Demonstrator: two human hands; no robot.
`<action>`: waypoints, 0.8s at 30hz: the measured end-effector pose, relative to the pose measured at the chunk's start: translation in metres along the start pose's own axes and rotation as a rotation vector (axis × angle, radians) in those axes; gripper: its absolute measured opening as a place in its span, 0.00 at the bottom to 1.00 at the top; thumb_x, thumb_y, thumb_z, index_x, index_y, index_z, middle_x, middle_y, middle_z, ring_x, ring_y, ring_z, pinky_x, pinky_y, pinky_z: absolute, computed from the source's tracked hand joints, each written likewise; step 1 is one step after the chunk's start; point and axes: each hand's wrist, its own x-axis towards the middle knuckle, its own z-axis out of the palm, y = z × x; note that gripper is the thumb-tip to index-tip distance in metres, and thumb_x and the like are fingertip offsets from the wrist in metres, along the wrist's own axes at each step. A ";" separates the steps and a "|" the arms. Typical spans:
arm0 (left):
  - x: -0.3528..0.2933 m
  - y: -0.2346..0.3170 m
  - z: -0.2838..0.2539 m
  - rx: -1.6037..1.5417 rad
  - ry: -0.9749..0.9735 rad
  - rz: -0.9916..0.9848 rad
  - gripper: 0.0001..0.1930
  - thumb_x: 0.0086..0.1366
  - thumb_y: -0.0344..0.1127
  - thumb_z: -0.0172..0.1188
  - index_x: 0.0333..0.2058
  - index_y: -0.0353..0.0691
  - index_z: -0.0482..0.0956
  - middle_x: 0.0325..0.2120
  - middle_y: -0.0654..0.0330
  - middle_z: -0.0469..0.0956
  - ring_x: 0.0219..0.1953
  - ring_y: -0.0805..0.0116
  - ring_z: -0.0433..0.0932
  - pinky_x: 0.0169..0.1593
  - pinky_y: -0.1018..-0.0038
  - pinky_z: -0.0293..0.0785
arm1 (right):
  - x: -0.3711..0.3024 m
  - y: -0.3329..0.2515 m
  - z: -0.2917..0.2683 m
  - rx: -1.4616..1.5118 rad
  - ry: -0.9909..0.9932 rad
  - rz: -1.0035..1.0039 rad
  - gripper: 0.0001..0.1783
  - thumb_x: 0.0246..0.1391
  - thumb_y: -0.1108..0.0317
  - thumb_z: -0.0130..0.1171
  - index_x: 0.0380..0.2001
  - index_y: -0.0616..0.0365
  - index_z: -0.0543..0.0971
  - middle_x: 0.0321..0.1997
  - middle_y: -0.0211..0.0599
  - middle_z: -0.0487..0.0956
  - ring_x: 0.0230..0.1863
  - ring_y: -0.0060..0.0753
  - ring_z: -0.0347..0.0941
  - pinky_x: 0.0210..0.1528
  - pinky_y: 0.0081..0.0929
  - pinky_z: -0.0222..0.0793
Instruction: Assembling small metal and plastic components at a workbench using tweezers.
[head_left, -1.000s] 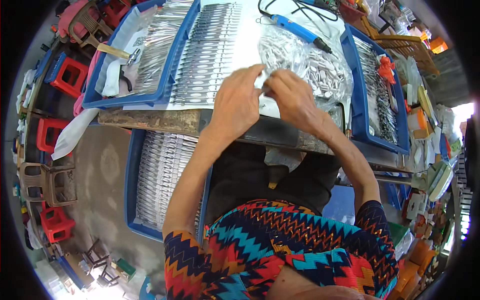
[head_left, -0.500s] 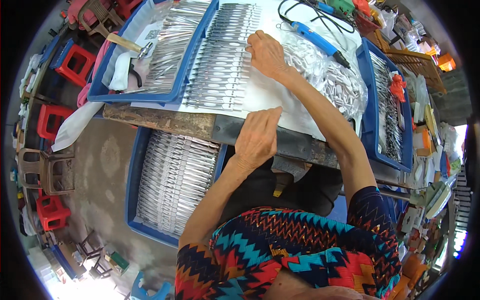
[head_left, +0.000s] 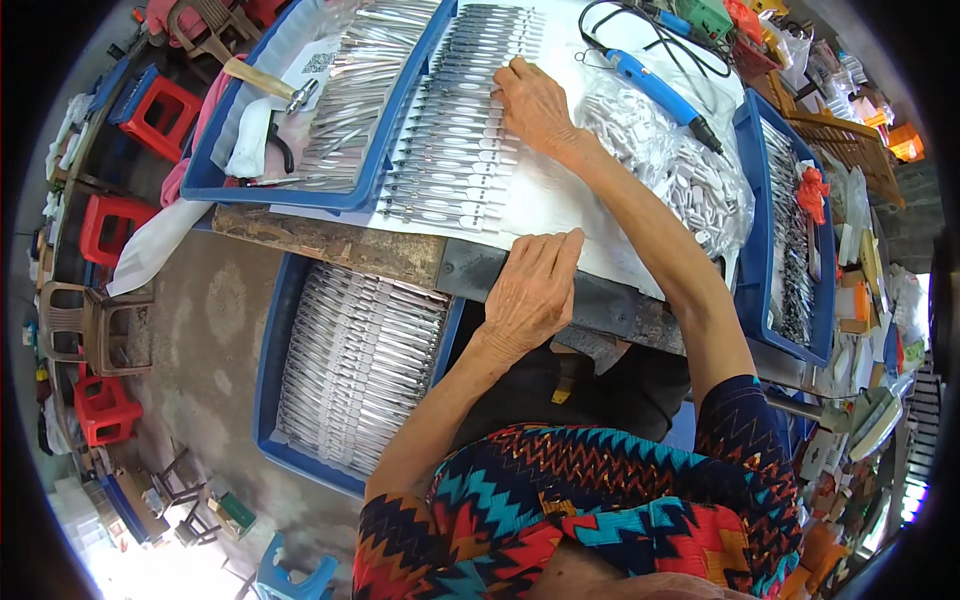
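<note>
A long row of slim metal tools with white oval middles [head_left: 445,150] lies side by side on a white sheet [head_left: 560,215]. At the row's right-hand ends, toward its far part, is my right hand [head_left: 540,110]. Its fingers are curled against the tool ends; whether a piece is pinched there is hidden. My left hand [head_left: 532,285] rests over the table's near edge, back up, with its fingers stretched out and nothing visible under them. To the right of my right hand sits a clear plastic bag of small white parts [head_left: 690,185].
A blue tray [head_left: 365,195] at left holds metal pieces and a hammer [head_left: 268,86]. A blue corded hand tool [head_left: 660,95] lies beyond the bag. Another blue tray [head_left: 757,215] stands at right. Below the table edge is a blue bin [head_left: 268,385] of stacked metal tools.
The whole view has shifted slightly, with the table lower and further right. Against the table, my right hand has slid a little left and away along the row. My left hand stays at the edge.
</note>
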 end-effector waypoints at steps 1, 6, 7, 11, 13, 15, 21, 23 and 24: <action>0.001 0.001 -0.001 -0.004 -0.008 0.001 0.24 0.47 0.22 0.54 0.46 0.27 0.66 0.37 0.49 0.72 0.41 0.57 0.71 0.48 0.66 0.64 | 0.000 0.001 0.000 0.007 0.005 0.007 0.08 0.45 0.72 0.58 0.30 0.60 0.73 0.31 0.38 0.70 0.36 0.43 0.70 0.37 0.36 0.68; 0.000 0.002 0.000 0.006 0.008 -0.004 0.23 0.47 0.22 0.54 0.45 0.27 0.66 0.36 0.49 0.72 0.41 0.58 0.71 0.48 0.67 0.64 | -0.004 0.004 0.005 0.036 0.030 0.001 0.07 0.45 0.72 0.57 0.30 0.60 0.72 0.31 0.38 0.69 0.36 0.43 0.70 0.37 0.36 0.68; 0.000 0.003 0.001 0.011 0.012 -0.004 0.23 0.47 0.22 0.54 0.45 0.27 0.66 0.36 0.49 0.72 0.41 0.58 0.72 0.48 0.67 0.64 | -0.005 0.005 0.006 0.039 0.052 -0.008 0.07 0.46 0.72 0.57 0.30 0.60 0.72 0.31 0.38 0.69 0.36 0.43 0.70 0.37 0.35 0.68; 0.001 0.003 0.002 0.012 0.027 -0.002 0.22 0.48 0.22 0.54 0.45 0.27 0.66 0.36 0.50 0.73 0.40 0.58 0.72 0.48 0.67 0.64 | -0.007 0.007 0.004 0.066 0.112 -0.029 0.07 0.47 0.72 0.57 0.30 0.60 0.72 0.31 0.39 0.69 0.35 0.43 0.70 0.36 0.36 0.68; 0.000 0.003 0.001 0.015 0.028 -0.010 0.22 0.48 0.22 0.54 0.45 0.28 0.66 0.35 0.50 0.73 0.40 0.59 0.72 0.48 0.66 0.64 | -0.007 0.003 0.000 0.125 0.122 0.020 0.07 0.48 0.72 0.56 0.32 0.59 0.72 0.32 0.39 0.70 0.33 0.44 0.70 0.35 0.36 0.68; 0.001 0.004 0.002 0.017 0.040 -0.001 0.21 0.48 0.22 0.54 0.45 0.28 0.66 0.35 0.50 0.72 0.40 0.59 0.72 0.48 0.66 0.63 | -0.008 0.005 -0.005 0.117 0.141 0.011 0.07 0.48 0.72 0.56 0.32 0.59 0.72 0.32 0.39 0.70 0.33 0.45 0.70 0.34 0.36 0.68; -0.003 0.001 -0.005 -0.086 0.173 -0.003 0.18 0.49 0.19 0.53 0.43 0.30 0.70 0.32 0.51 0.74 0.37 0.56 0.73 0.46 0.65 0.65 | -0.014 -0.005 -0.023 0.145 0.095 0.028 0.09 0.45 0.75 0.56 0.33 0.59 0.72 0.33 0.39 0.69 0.37 0.43 0.70 0.37 0.37 0.68; -0.003 0.000 -0.014 -0.157 0.249 -0.025 0.17 0.50 0.18 0.53 0.41 0.32 0.72 0.32 0.52 0.75 0.36 0.54 0.74 0.44 0.65 0.67 | -0.017 -0.008 -0.036 0.162 0.105 0.017 0.09 0.45 0.75 0.56 0.33 0.58 0.72 0.33 0.39 0.69 0.37 0.44 0.70 0.36 0.37 0.67; 0.000 -0.001 -0.025 -0.150 0.313 -0.029 0.16 0.50 0.17 0.54 0.40 0.33 0.73 0.32 0.52 0.76 0.36 0.54 0.74 0.43 0.65 0.68 | -0.019 -0.011 -0.045 0.175 0.094 0.012 0.08 0.45 0.75 0.55 0.32 0.58 0.72 0.33 0.40 0.70 0.36 0.44 0.70 0.36 0.37 0.67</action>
